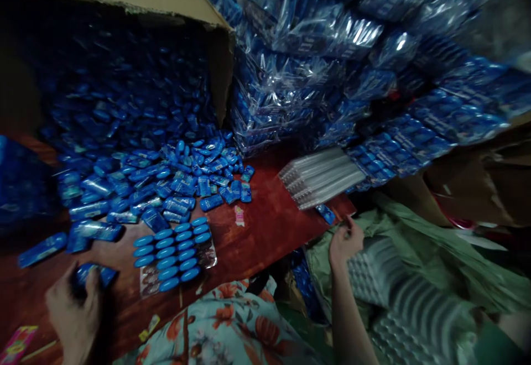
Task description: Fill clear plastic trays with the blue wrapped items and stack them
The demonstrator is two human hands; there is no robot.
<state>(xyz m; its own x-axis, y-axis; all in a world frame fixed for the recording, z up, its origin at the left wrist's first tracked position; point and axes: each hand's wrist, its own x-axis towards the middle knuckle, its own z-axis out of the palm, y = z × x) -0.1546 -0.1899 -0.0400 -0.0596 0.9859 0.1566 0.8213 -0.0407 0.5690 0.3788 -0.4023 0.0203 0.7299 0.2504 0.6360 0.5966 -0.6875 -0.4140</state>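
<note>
We've got the left hand (77, 307) curled round blue packets (99, 276), fingers one side, thumb the other, probably to keep them bunched; count unclear. The right hand (346, 240) is up by the tabletop's right corner, beside a green sack (381, 218); its fingers are bent in, but blur hides the fingertips, so we can't tell whether that grip is pinching anything.

Clear blister tray (147, 281) lies near the front edge, between the hands, its rows of blue oval pieces (166, 251) facing up; likely put there for easy reach from both sides. Pockets without pieces show at its lower left and right. Carton (222, 5) has its mouth towards us, so the loose packet pile (166, 171) spreads out right behind the tray. Grey tray stack (323, 177) sits nested at the right side, presumably to save room, one small blue packet (326, 214) by its lower edge. More nested trays (409, 298) are in the sack, lower than the tabletop.

Edges: front one runs diagonally above the floral cloth (249, 326). Best open room is the red tabletop (265, 221) between tray and grey stack, only a pink wrapper (239, 215) there. Tight behind: film-wrapped bundles (282, 77) wall it off. Left hand has packets just above it, so little room that way.
</note>
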